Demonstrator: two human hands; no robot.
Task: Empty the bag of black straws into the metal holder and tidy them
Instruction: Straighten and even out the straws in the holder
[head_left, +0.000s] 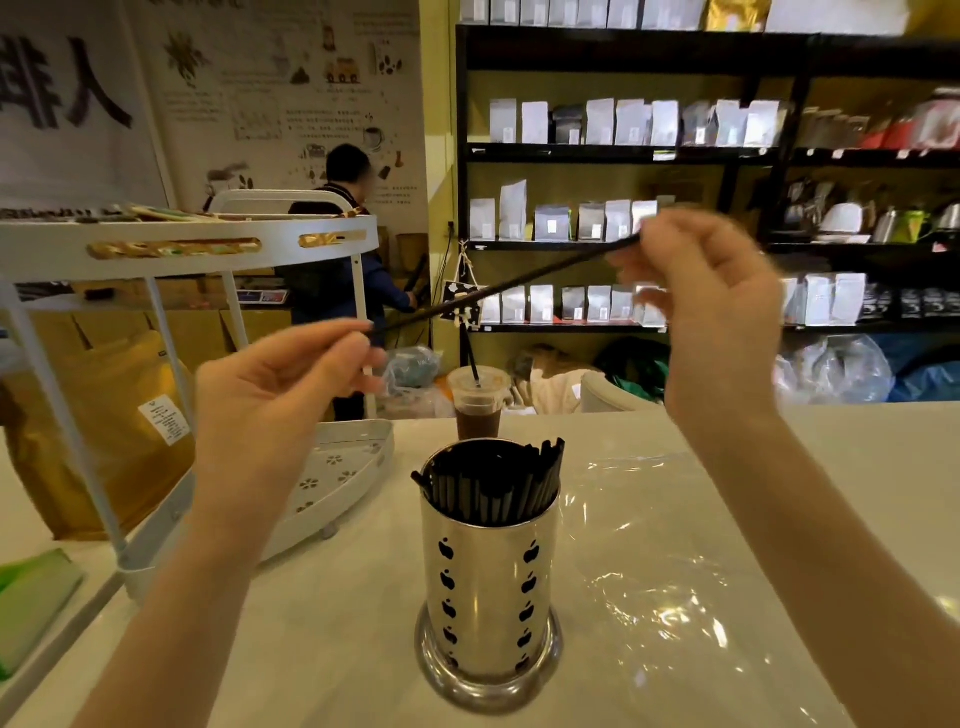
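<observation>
Straw (498, 288) pinched at both ends, left hand (280, 395) at 9 o'clock, right hand (711, 306) at 2 o'clock, above holder (488, 582) full of straws; empty bag (654, 561) at 3 o'clock; could bend or slip if squeezed

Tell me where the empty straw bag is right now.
In the head view, the clear plastic bag lies flat on the white counter, just right of the metal holder and below the right hand.
</observation>
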